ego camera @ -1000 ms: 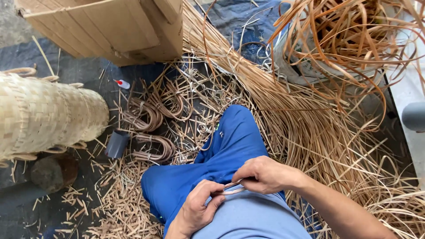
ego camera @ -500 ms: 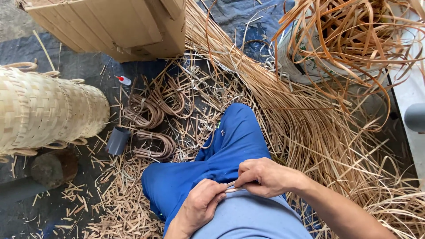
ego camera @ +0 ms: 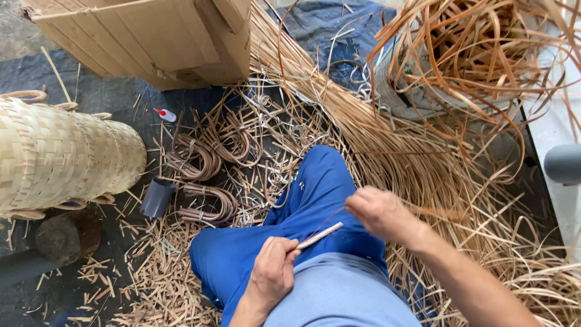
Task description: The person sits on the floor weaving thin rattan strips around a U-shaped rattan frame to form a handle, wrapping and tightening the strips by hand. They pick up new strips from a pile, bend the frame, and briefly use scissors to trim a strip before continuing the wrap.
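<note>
pale split cane stick (ego camera: pixel 319 235), short and flat, lies over the blue-trousered lap (ego camera: pixel 302 206), its long axis slanting from near-left up to far-right. going left to right: a woven pale cane basket (ego camera: pixel 60 154) lies on its side at the left edge, well apart, with a brown cardboard box (ego camera: pixel 151 39) far behind it and a small grey plastic cup (ego camera: pixel 157 198) and coiled brown cane loops (ego camera: pixel 203 157) on the chip-strewn dark floor between basket and knee. the left hand (ego camera: pixel 272 272) is closed in a fist around the stick's near end, so it is the nearer hand. the right hand (ego camera: pixel 380 213) sits just past the stick's free tip, fingers pinched narrow on a thin dark sliver (ego camera: pixel 327 219) that runs back toward the stick. open room lies above the lap and to the right hand's far side; a long fan of tan cane strips (ego camera: pixel 411 151) crowds the floor to the right, and a tangled tub of curled orange-brown cane strips (ego camera: pixel 484 54) stands far right
</note>
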